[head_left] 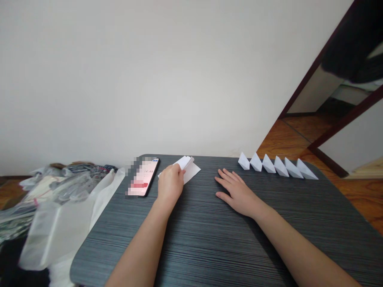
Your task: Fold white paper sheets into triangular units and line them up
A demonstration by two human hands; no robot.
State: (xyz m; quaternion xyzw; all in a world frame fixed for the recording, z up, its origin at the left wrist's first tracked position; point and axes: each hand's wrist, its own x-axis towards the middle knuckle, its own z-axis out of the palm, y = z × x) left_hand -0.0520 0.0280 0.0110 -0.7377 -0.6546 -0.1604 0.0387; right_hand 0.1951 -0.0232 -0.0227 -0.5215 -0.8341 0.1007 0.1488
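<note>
My left hand is closed on white paper sheets, whose upper edges fan out past the thumb. Beneath them, a white sheet lies on the dark table; I cannot tell how many sheets there are. My right hand rests palm down on the tabletop, fingers spread, holding nothing. Beyond it, at the back right, stands a row of several folded white paper boats. Their pointed tops face up and they sit close together.
A phone with a lit, partly blurred screen lies left of my left hand. Plastic bags and a translucent plastic container are piled beside the table's left edge. A white wall rises behind; wooden floor shows at right.
</note>
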